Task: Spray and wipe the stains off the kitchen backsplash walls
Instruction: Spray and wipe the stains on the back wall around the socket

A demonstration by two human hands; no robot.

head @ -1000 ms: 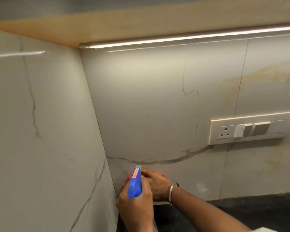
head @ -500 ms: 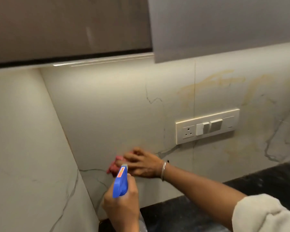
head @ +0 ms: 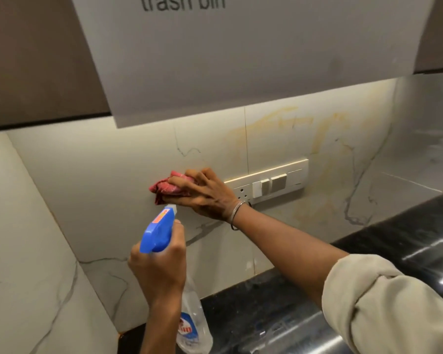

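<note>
The marble-look backsplash (head: 108, 190) carries yellowish stains (head: 287, 121) above and to the right of the switch panel (head: 271, 183), apparently not yet wiped. A paper sheet (head: 241, 60) hanging off the dark upper cabinet (head: 36, 60) hides the wall's top. The black countertop (head: 368, 251) runs below. The right hand (head: 205, 192) presses a red cloth (head: 164, 187) flat on the tile, fingers spread over it, just left of the socket, likely for scrubbing. The left hand (head: 159, 267) grips the spray bottle (head: 161, 231), nozzle aimed at the wall, ready.
</note>
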